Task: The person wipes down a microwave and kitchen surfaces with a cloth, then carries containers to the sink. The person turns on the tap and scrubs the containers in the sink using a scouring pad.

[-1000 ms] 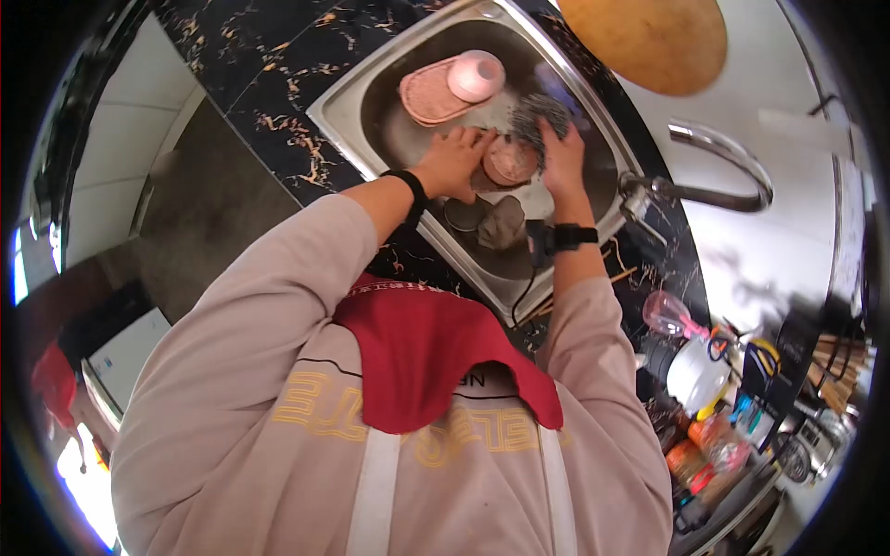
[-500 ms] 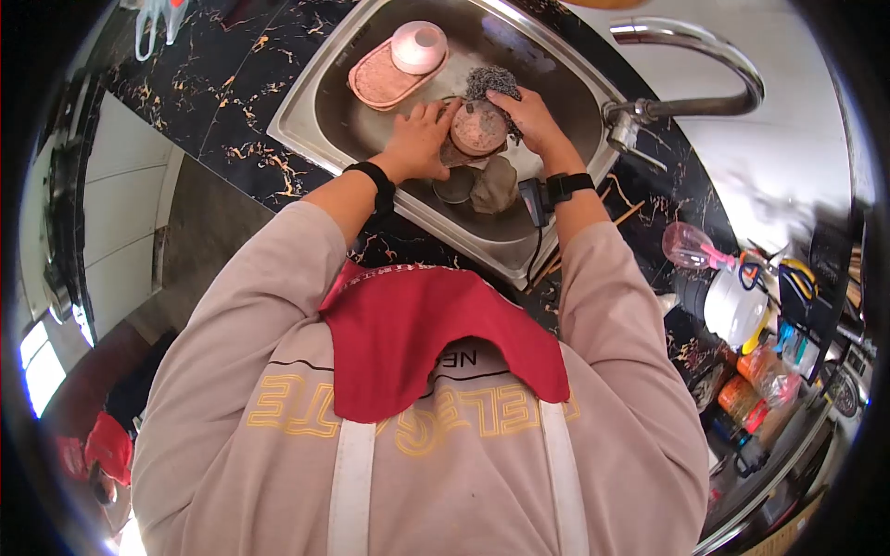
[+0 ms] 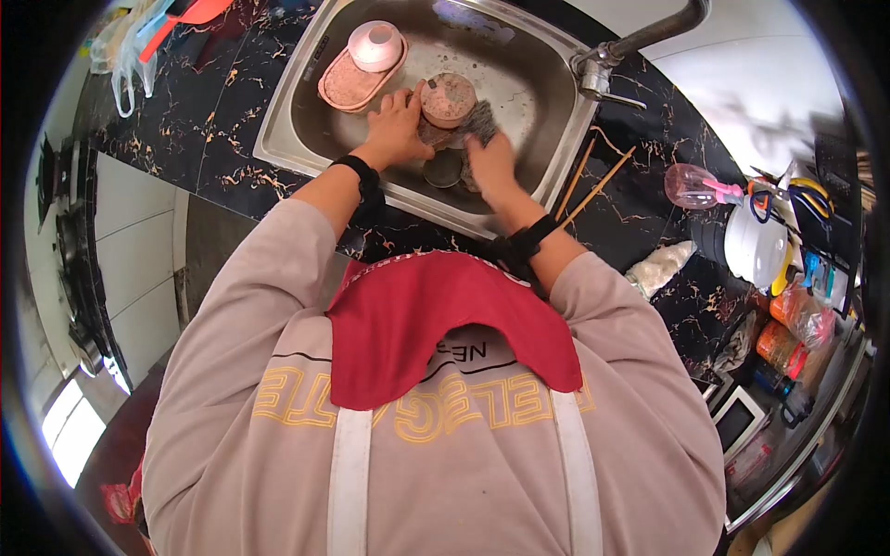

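In the sink, my left hand rests against the left side of a round pink container, its fingers curved around the edge. My right hand, somewhat blurred, is closed on a grey steel scrubber beside the container's lower right. A small dark round dish lies below the container, between my hands. To the upper left, a small pink bowl sits on a pink oval dish.
The tap stands at the sink's right edge. Two chopsticks, a cloth, a pink bottle and a white container lie or stand to the right. Plastic bags are at the upper left.
The camera view has shifted right. My right hand with the scrubber has moved from the container's upper right to its lower right. My left hand stays at the container.
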`<state>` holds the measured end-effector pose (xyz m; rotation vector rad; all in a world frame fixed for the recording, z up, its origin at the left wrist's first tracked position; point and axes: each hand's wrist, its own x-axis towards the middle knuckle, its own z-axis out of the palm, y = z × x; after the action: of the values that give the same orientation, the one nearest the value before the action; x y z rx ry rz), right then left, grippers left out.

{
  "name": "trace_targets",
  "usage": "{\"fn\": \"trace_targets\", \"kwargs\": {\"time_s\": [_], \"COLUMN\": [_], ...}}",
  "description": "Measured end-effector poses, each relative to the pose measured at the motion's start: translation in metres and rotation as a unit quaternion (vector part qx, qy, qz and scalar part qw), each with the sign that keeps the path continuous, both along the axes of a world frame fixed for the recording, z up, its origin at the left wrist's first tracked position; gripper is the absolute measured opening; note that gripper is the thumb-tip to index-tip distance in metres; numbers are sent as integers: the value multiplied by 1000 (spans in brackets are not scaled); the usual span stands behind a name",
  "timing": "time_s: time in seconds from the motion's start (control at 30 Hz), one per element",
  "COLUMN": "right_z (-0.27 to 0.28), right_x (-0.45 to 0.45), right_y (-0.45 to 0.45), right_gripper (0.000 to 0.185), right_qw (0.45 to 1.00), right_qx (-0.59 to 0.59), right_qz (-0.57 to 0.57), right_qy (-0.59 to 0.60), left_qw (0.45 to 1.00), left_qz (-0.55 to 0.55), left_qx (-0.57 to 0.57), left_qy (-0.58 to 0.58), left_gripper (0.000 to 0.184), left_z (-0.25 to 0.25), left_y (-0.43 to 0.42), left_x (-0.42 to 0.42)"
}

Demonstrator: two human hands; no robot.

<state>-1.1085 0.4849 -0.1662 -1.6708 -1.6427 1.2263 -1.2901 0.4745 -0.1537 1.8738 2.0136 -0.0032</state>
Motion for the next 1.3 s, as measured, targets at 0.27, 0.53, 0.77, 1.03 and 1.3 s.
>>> {"fn": "trace_targets", "kwargs": {"time_s": [0.27,0.53,0.77,1.03,1.3], "right_z": [-29,-21,5,-38,-29], "right_x": [-6,12,9,-55,5], "right_y": [107,-9,63,-37,43], "right_gripper": [32,28,30,56,33], "right_qw": [987,981,973,979,909], "right_qx": [17,127,46,-170,-162], "right_qz": [118,23,-143,-108,-305], "right_qy": [109,-144,176,20,232], "left_qw": [999,999,999,999,999], "left_qz": [-33,-46,-41,4,-20], "left_qx": [26,11,29,-20,1], "left_qy": [9,26,18,25,26], "left_gripper": [119,118,118,100,121], "left_z": [-2,-5,-6,7,-3], "left_y": [-4,0,-2,0,3], "left_x": [0,-1,0,10,3]}}
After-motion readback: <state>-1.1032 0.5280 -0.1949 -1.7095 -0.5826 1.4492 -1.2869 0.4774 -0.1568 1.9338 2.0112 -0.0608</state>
